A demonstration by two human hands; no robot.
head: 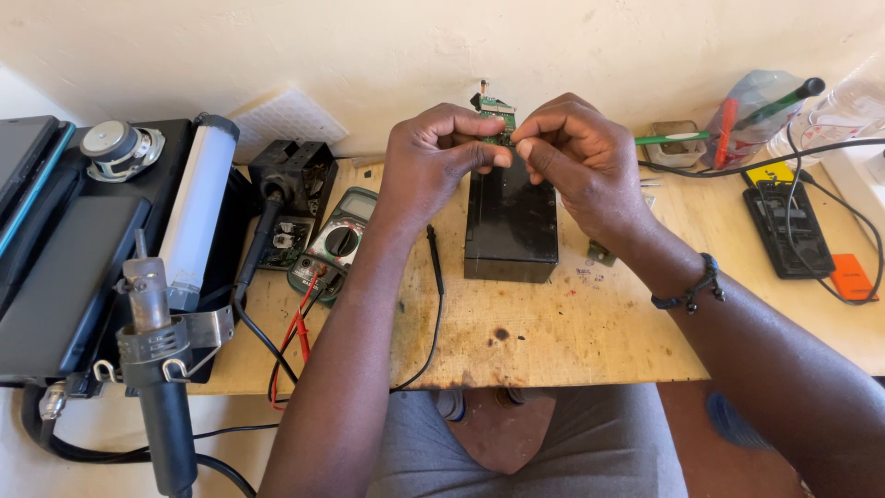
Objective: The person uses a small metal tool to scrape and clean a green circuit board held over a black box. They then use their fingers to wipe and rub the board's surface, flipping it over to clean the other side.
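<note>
Together, your left hand [433, 159] and right hand [579, 152] pinch a small green circuit board [499, 115] between closed fingertips, just above the black box [511, 226].

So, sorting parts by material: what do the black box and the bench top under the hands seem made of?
Black box: probably moulded plastic, smooth with a dull sheen. Bench top: looks like bare plywood or board, pale, matt, stained and scorched in spots.
</note>
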